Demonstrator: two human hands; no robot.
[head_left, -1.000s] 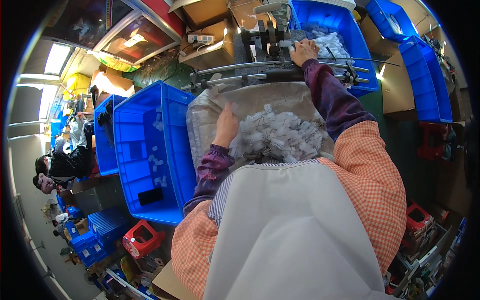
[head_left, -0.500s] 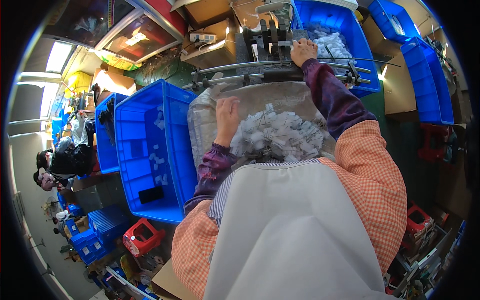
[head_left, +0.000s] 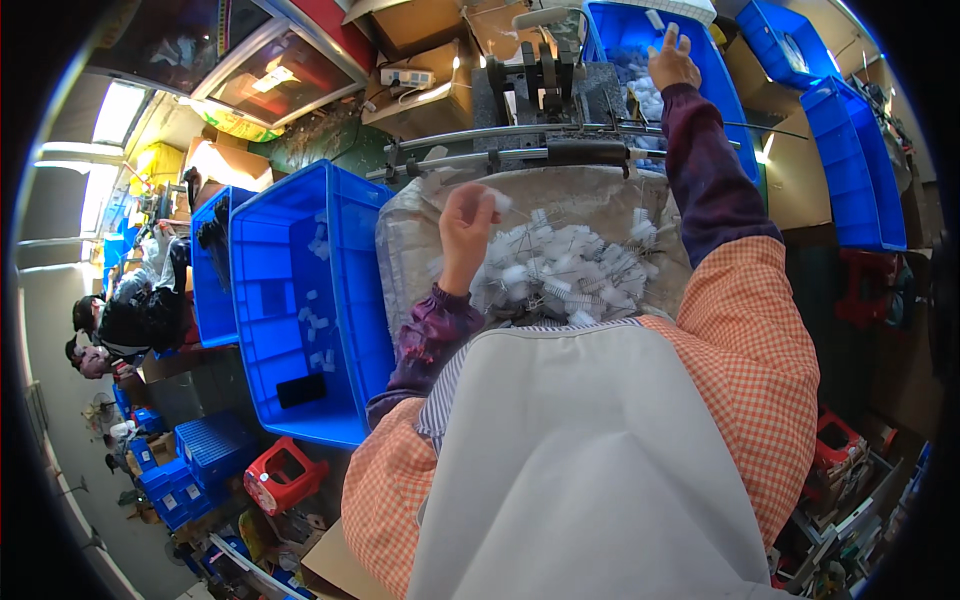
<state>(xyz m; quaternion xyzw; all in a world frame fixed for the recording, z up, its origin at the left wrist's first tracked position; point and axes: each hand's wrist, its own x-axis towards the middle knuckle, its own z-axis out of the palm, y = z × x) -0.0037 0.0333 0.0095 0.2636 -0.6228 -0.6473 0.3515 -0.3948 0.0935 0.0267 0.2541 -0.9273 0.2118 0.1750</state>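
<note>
My left hand [head_left: 466,228] is raised over the near left of a pile of small white bristled pieces with thin wires [head_left: 570,265]. Its fingers are closed on a small white piece [head_left: 499,201], blurred by motion. Over the far blue bin, my right hand [head_left: 675,66] has its fingers apart. Just beyond the fingertips a small white piece [head_left: 655,19] appears in the air, separate from the hand. White pieces [head_left: 645,98] lie in that bin below. A dark metal bench fixture [head_left: 545,85] with horizontal rods stands between the pile and the far boxes.
At my left is a large blue bin [head_left: 345,200] with a few white pieces and a black flat object [head_left: 301,391] inside. More blue bins [head_left: 853,160] stand at the right. Cardboard boxes and a power strip [head_left: 406,76] are at the back. Red stools [head_left: 285,475] stand behind me.
My right hand has left the fixture and moved up and right over the far bin, its fingers spreading. The left hand has shifted slightly right, and a white piece now shows in its fingers.
</note>
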